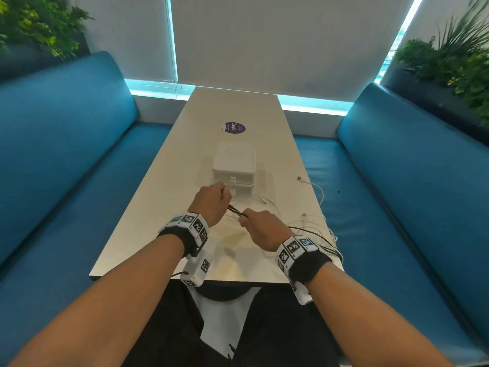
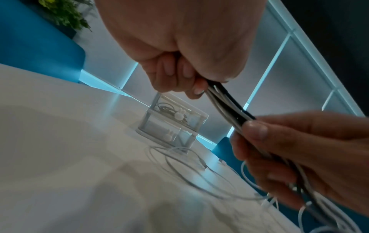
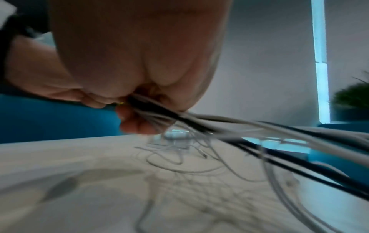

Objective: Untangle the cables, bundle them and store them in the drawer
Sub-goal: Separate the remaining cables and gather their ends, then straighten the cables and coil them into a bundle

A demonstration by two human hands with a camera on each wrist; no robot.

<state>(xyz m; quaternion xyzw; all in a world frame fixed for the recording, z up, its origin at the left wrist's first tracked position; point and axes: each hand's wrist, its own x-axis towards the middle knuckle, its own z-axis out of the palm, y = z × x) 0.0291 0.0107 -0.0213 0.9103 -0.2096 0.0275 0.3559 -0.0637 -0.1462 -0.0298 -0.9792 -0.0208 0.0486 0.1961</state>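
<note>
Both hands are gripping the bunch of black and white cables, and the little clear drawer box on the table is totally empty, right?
Not quite. Both hands, left hand and right hand, do grip the bunch of black and white cables, but the clear drawer box already holds coiled cable, per the left wrist view.

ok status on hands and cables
Both hands, left and right, grip the cable bundle. Loose white cables on table. Drawers shut, nothing blocking.

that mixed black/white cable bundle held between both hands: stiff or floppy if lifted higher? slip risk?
Likely floppy: the cable bundle runs straight only between the left hand and right hand; past the right hand, strands sag in loose loops onto the table. Strands probably slide unevenly, being thin, smooth-looking and untied.
</note>
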